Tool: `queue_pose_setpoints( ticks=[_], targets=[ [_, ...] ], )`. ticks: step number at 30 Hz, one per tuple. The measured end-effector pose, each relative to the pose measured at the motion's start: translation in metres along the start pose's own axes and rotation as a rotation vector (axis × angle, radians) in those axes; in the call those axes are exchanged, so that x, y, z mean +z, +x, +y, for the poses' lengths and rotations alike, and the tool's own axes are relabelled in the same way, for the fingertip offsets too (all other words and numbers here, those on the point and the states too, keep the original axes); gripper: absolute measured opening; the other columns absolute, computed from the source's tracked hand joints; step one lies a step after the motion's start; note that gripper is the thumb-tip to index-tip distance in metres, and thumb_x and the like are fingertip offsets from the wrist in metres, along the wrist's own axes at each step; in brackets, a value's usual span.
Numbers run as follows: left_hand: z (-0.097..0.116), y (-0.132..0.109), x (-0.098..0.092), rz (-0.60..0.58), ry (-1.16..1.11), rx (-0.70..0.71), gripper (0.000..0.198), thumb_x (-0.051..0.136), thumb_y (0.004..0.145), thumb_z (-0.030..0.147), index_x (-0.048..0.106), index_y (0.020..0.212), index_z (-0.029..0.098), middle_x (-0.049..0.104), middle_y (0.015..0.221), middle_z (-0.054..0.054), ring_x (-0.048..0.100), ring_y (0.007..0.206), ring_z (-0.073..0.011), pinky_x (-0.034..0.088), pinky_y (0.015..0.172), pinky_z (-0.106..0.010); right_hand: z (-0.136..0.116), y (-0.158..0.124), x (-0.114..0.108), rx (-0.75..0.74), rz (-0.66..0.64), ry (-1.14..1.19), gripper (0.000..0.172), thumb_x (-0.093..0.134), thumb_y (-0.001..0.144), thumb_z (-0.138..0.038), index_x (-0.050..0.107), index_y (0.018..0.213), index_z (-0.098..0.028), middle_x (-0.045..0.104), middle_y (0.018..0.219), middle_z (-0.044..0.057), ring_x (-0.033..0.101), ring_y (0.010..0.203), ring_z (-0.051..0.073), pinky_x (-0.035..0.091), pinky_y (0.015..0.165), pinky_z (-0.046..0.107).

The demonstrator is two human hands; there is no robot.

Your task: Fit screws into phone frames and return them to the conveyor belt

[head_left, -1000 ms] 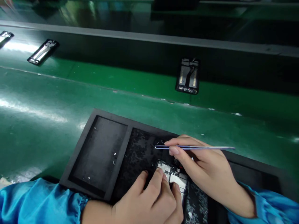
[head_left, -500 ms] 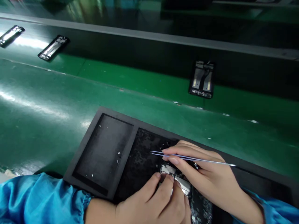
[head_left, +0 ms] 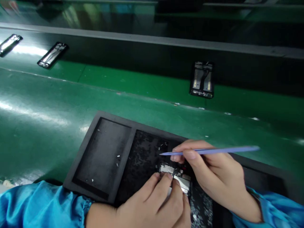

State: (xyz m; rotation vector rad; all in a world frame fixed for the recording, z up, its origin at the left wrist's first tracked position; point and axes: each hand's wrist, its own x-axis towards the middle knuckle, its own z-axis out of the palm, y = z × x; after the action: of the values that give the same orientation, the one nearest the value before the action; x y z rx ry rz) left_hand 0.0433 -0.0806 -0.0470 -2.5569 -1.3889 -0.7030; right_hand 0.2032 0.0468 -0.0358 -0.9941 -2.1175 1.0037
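Note:
A partly disassembled phone (head_left: pixel 185 185) lies in the middle recess of the black tray (head_left: pixel 118 177), its silvery and dark inner parts showing. My left hand (head_left: pixel 158 201) rests over its near side with curled fingers gripping it, hiding much of the phone. Just above it, my right hand (head_left: pixel 213 171) pinches a pair of blue-violet tweezers (head_left: pixel 220 150). The tips point left, past the phone's far edge, and appear closed together with no visible part between them.
Small scraps (head_left: pixel 118 156) lie in the left recess, and many clear bits (head_left: pixel 201 207) at the lower right. Beyond the green bench (head_left: pixel 71 98), three opened phones (head_left: pixel 202 79) lie on a green and dark strip, with a grey rail (head_left: pixel 133 37) behind.
My right hand has turned the tweezers, so their broad side now shows and the back end is raised. The tips have come together. My left hand stays on the phone.

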Motion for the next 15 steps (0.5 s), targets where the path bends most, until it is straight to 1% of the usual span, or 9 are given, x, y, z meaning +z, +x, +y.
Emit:
queue_pose_setpoints(
  ticks=[1, 3, 5, 7, 10, 13, 15],
  targets=[
    [0.0007, -0.0007, 0.0011, 0.0, -0.015, -0.018, 0.031, 0.051, 0.098, 0.032, 0.071, 0.115, 0.016, 0.073, 0.118, -0.009, 0.066, 0.116, -0.0293, 0.046, 0.108, -0.044, -0.0016, -0.0016, -0.0011, 0.004, 0.025, 0.007, 0.015, 0.054, 0.102, -0.022, 0.066, 0.092, -0.024, 0.074, 0.081, 0.001, 0.074, 0.072, 0.016, 0.06, 0.065, 0.025],
    [0.0019, -0.0026, 0.0037, -0.025, -0.034, -0.029, 0.039, 0.049, 0.097, 0.039, 0.069, 0.121, 0.015, 0.071, 0.122, -0.013, 0.063, 0.122, -0.0345, 0.042, 0.111, -0.049, -0.0035, -0.0045, -0.0029, -0.051, 0.035, 0.012, 0.019, 0.05, 0.103, -0.023, 0.062, 0.088, -0.024, 0.074, 0.08, 0.002, 0.075, 0.073, 0.017, 0.06, 0.064, 0.026],
    [0.0023, -0.0043, 0.0059, -0.062, -0.041, -0.015, 0.045, 0.047, 0.096, 0.043, 0.067, 0.125, 0.014, 0.068, 0.127, -0.016, 0.061, 0.126, -0.0363, 0.04, 0.113, -0.051, -0.0036, -0.0067, -0.0039, -0.128, 0.024, -0.016, 0.02, 0.049, 0.103, -0.023, 0.059, 0.085, -0.024, 0.074, 0.08, 0.003, 0.076, 0.073, 0.018, 0.061, 0.064, 0.026],
    [0.0022, -0.005, 0.0069, -0.076, -0.044, -0.005, 0.048, 0.048, 0.095, 0.044, 0.066, 0.127, 0.013, 0.067, 0.129, -0.017, 0.059, 0.127, -0.0365, 0.038, 0.114, -0.051, -0.0027, -0.008, -0.004, -0.156, 0.016, -0.053, 0.019, 0.049, 0.102, -0.021, 0.056, 0.085, -0.024, 0.075, 0.081, 0.003, 0.075, 0.073, 0.017, 0.06, 0.064, 0.026],
    [0.0022, -0.0038, 0.0057, -0.054, -0.06, -0.01, 0.048, 0.046, 0.096, 0.043, 0.067, 0.127, 0.012, 0.067, 0.127, -0.017, 0.057, 0.127, -0.036, 0.037, 0.114, -0.05, -0.002, -0.0081, -0.0033, -0.155, -0.005, -0.102, 0.02, 0.047, 0.103, -0.02, 0.055, 0.085, -0.024, 0.075, 0.083, 0.003, 0.073, 0.069, 0.016, 0.058, 0.062, 0.027],
    [0.0033, -0.0014, 0.003, -0.046, -0.041, -0.104, 0.051, 0.038, 0.099, 0.041, 0.069, 0.125, 0.01, 0.067, 0.126, -0.017, 0.057, 0.123, -0.0337, 0.034, 0.114, -0.05, -0.0032, -0.0055, -0.0035, -0.189, -0.03, -0.135, 0.021, 0.044, 0.105, -0.023, 0.058, 0.09, -0.022, 0.076, 0.083, 0.003, 0.074, 0.071, 0.016, 0.058, 0.064, 0.027],
    [0.0043, -0.0005, 0.0013, -0.062, 0.006, -0.19, 0.049, 0.038, 0.099, 0.037, 0.071, 0.123, 0.01, 0.068, 0.126, -0.016, 0.057, 0.119, -0.0308, 0.031, 0.113, -0.049, -0.0044, -0.0029, -0.0053, -0.212, -0.048, -0.124, 0.023, 0.042, 0.106, -0.024, 0.059, 0.092, -0.021, 0.076, 0.082, 0.003, 0.074, 0.072, 0.016, 0.058, 0.066, 0.027]
  ],
)
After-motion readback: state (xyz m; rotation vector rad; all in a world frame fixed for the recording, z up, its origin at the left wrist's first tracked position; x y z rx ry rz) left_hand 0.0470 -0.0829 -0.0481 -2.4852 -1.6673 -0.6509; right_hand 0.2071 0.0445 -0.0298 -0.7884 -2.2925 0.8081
